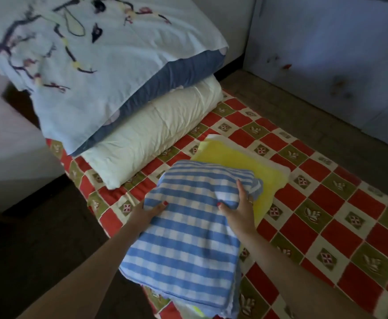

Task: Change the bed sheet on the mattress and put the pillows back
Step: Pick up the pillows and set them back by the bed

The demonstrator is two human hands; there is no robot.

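left hand (pixel 145 214) grips folded blue checked cloth (pixel 188 229) at its left edge | right hand (pixel 240 209) pinches its top | cloth over yellow towel (pixel 252 166) on mattress (pixel 326 226) | two pillows (pixel 110 72) stacked at head end

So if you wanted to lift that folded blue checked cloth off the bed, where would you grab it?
Probably by its two long side edges, one hand from each side, much as the left hand and right hand grip it now. The blue checked cloth is a soft folded stack lying partly over the yellow towel, so a one-corner grab would likely let the folds spill open.
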